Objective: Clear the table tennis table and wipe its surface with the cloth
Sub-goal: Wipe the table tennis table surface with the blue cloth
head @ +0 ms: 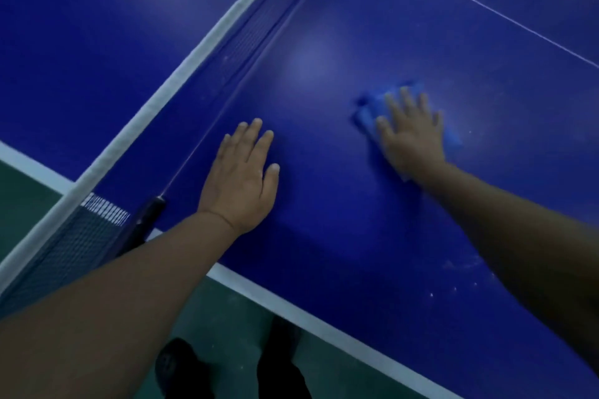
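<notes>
My right hand [410, 133] lay flat on the cloth [372, 108], fingers straight and spread a little, palm pressing it down onto the bench [356, 220]; nothing was curled round it. The cloth was a lighter, brighter blue than the surface beneath it. It looked folded or bunched, with a rumpled corner sticking out past my fingertips toward the net [246, 39] and another edge showing on the far side of the hand, near my little finger. A pale sliver of it peeked out under the heel of the palm. Its outline was blurred, so I could not tell its weave or exact shape.

My left hand [243, 176] rested open and flat on the bare bench, fingers together and straight, holding nothing. It sat near the net and close to the bench's near edge, well apart from the cloth.

The bench top was a deep glossy blue with a soft patch of reflected light between my hands and the net. A thin white line [486, 6] crossed it beyond the cloth, and a white border [291, 311] ran along the near edge. Small pale specks dotted the surface by my right forearm. The net had a white top band and dark mesh, and its dark clamp [147, 220] gripped the bench edge just beside my left wrist. Below the edge I saw green floor [227, 317] and my dark shoes [175, 366].
</notes>
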`<act>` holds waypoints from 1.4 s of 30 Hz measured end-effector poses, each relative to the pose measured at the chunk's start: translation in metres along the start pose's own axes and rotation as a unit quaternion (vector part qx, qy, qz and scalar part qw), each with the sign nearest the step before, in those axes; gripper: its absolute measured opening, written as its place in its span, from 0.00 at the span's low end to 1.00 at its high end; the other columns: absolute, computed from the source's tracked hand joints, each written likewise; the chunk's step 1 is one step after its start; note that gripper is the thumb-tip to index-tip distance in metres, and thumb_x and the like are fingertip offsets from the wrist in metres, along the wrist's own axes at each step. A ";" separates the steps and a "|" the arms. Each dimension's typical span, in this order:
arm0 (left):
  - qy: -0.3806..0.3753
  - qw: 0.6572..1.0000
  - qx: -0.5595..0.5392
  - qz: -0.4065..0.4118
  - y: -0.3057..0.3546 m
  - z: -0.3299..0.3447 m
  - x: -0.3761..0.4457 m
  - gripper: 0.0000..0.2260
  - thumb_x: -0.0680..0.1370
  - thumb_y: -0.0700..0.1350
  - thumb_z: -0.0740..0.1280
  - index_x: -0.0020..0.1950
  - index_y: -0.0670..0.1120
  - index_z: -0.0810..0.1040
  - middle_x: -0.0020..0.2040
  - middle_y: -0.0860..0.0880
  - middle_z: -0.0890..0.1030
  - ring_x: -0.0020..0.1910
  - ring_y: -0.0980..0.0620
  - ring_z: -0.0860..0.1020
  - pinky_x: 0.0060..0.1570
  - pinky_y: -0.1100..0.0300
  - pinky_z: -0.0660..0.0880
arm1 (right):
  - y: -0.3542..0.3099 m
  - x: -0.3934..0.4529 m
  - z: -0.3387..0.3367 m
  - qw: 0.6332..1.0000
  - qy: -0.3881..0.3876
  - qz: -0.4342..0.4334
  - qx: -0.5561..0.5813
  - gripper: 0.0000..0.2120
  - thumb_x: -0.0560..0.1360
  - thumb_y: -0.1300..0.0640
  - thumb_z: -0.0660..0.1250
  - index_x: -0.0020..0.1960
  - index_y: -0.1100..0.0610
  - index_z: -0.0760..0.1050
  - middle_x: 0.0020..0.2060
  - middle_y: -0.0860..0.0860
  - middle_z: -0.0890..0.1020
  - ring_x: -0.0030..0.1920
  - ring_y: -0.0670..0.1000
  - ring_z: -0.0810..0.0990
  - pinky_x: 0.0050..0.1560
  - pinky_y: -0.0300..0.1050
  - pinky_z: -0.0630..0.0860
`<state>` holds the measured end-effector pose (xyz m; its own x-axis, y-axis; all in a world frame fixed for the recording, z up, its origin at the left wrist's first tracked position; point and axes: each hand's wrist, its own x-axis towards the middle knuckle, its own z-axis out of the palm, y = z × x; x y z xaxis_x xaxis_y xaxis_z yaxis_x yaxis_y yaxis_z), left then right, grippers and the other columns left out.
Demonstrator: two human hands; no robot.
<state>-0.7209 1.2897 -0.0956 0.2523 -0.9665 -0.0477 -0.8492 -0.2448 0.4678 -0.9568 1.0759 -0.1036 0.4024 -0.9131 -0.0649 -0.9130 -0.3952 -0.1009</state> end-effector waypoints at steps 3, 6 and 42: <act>-0.020 0.999 0.037 -0.004 -0.006 0.008 0.002 0.32 0.80 0.59 0.42 0.81 0.45 0.53 0.82 0.48 0.49 0.80 0.53 0.42 0.75 0.60 0.34 | -0.006 0.001 -0.003 0.993 0.003 0.113 0.037 0.28 0.82 0.40 0.47 0.81 0.45 0.52 0.81 0.48 0.50 0.80 0.57 0.45 0.76 0.66 0.42; -0.031 0.999 0.007 -0.004 -0.008 0.007 0.004 0.33 0.79 0.59 0.41 0.80 0.45 0.57 0.81 0.47 0.53 0.80 0.51 0.45 0.75 0.62 0.34 | -0.065 -0.067 0.019 0.997 0.036 -0.065 0.010 0.27 0.81 0.41 0.51 0.79 0.47 0.60 0.80 0.52 0.58 0.79 0.61 0.53 0.75 0.70 0.50; 0.001 0.997 0.075 -0.017 0.037 0.021 0.209 0.29 0.82 0.58 0.47 0.80 0.46 0.57 0.81 0.45 0.52 0.80 0.48 0.46 0.78 0.51 0.39 | 0.075 0.190 -0.013 0.999 0.013 0.042 0.004 0.27 0.82 0.40 0.47 0.79 0.44 0.57 0.80 0.48 0.56 0.80 0.58 0.50 0.75 0.66 0.49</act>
<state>-0.7097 1.0765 -0.1067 0.2837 -0.9570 -0.0599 -0.8997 -0.2873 0.3286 -0.9499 0.8717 -0.1105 0.3218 -0.9456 -0.0475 -0.9432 -0.3158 -0.1034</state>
